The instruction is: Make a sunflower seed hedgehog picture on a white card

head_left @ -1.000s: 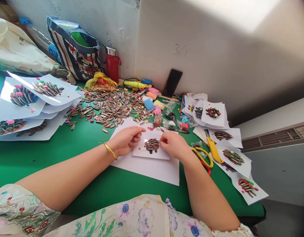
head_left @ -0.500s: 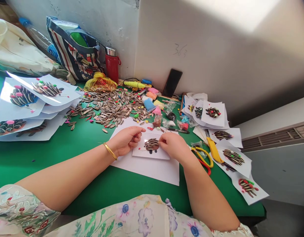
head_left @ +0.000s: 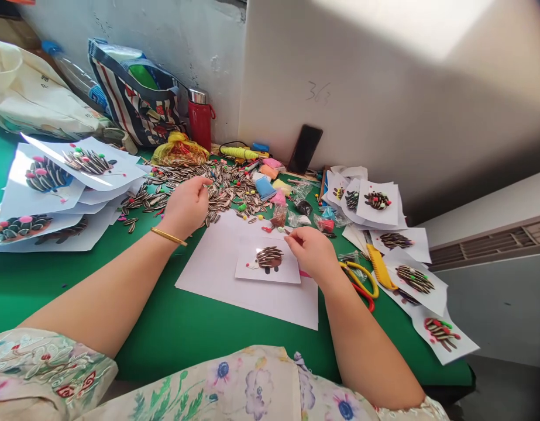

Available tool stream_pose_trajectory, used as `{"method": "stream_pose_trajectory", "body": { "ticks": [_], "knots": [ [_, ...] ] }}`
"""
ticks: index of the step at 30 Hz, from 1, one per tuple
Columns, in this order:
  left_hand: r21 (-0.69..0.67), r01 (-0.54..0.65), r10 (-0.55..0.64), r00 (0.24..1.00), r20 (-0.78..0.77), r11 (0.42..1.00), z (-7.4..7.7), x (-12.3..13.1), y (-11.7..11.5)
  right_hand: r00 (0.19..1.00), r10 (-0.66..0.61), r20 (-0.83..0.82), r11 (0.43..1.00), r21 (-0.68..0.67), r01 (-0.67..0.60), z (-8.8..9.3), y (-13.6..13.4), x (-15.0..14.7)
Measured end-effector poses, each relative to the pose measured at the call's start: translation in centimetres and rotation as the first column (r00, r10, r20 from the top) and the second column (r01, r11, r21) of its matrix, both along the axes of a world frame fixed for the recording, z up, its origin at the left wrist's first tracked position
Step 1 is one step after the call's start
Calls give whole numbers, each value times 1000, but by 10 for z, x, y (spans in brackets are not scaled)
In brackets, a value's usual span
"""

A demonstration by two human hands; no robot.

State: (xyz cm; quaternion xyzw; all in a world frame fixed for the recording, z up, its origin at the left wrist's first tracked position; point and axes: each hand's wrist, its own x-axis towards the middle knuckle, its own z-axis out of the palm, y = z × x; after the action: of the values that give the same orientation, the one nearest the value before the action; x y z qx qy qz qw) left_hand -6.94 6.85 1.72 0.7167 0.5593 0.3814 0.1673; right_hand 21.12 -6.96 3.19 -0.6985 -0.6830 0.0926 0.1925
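Away from the small white card it was beside half a second ago, the left hand (head_left: 186, 203) has moved to the heap of striped black-and-white sunflower seeds (head_left: 228, 196), while the right hand's (head_left: 314, 252) fingertips have shifted up to the card's upper right corner. Fingers of the left hand bend toward the seeds, its wrist circled by a thin gold-coloured bangle (head_left: 168, 236); whether it grips one cannot be told. Thumb and forefinger of the right hand are drawn together, but I cannot tell if something small is pinched between them. The white card (head_left: 291, 273) lies flat on larger sheets of plain white paper (head_left: 221, 280), spread over a green tabletop (head_left: 155, 351). On the card sits a brown hedgehog figure (head_left: 270, 258) with striped seeds along its back, dark feet below and its snout pointing left. Just right of the right wrist lie scissors with yellow and red handles (head_left: 377, 286), near a yellow-handled tool (head_left: 381, 267). Soft coloured packets, including a blue one (head_left: 265, 187), lie beyond the card.
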Motion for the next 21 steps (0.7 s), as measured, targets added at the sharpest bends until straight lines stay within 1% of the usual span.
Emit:
{"method": "stream_pose_trajectory", "body": {
  "ticks": [1,2,3,5,7,9,12,16,18,21],
  "knots": [
    [85,-16,28,990,-141,996,-1,-7,6,1000,0,-2,1000,5,0,0,0,0],
    [157,-19,55,972,-228,987,-1,-12,11,1000,0,-3,1000,10,0,0,0,0],
    [194,-13,70,955,-288,981,-2,-15,14,1000,1,-4,1000,14,-1,0,0,-1],
    [212,40,50,914,-403,977,-5,-15,15,1000,6,-6,1000,25,-6,0,0,-1],
    [182,102,4,862,-506,978,-7,-8,13,1000,16,-9,999,35,-16,0,0,-2],
    [150,132,-21,814,-581,980,-7,1,10,1000,21,-14,999,33,-21,0,0,-2],
    [93,134,-41,752,-658,987,-7,14,11,999,24,-21,999,26,-24,-2,0,-3],
    [-21,112,-92,671,-736,993,-5,25,24,999,36,-12,999,22,-35,-4,1,-4],
    [-74,111,-129,652,-747,991,-5,28,33,999,38,-11,999,15,-38,-4,2,-5],
    [-116,113,-162,663,-731,987,-4,29,42,999,32,-14,999,5,-32,-4,2,-5]
  ]
}}
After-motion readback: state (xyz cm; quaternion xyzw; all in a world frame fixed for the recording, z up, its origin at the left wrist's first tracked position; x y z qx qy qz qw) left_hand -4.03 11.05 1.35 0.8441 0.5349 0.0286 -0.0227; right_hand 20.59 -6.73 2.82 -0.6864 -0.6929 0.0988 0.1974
